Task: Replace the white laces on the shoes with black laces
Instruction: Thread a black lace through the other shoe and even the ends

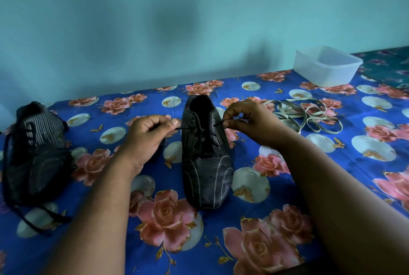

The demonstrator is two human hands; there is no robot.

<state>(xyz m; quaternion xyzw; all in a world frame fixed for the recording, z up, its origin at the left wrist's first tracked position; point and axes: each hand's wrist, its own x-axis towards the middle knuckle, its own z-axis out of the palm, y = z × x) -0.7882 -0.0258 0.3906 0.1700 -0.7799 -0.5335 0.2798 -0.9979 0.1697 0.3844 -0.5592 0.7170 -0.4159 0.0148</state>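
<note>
- A blue floral bedsheet [276,186], printed with pink roses and pale discs, is covering the whole work surface and meeting a plain teal wall [155,20] at the back.
- A black football boot [207,175] with thin pale stripes is lying in the middle of the sheet, toe pointing toward the person and heel opening toward the wall; no brand name or writing is showing on it.
- A second boot [37,153] of the same pattern is lying at the far left, well apart from the first, with dark laces already crossing its eyelets and a loose dark lace tail [44,219] trailing across the sheet in front of it.
- A clear plastic container [327,65] is sitting open at the back right, near the wall; no label is showing on it.
- The left hand [146,139] is hovering just left of the middle boot, fingers curled, thumb and forefinger pinching one end of the black lace [203,129].
- The right hand [250,119] is hovering at the boot's right upper eyelets, fingers curled, pinching the other end of that lace.
- The black lace is running taut between the two hands across the boot's upper eyelets, with more crossings threading down toward the toe.
- The white laces [309,115] are lying in a loose tangle on the sheet, just right of the right hand and in front of the container.
</note>
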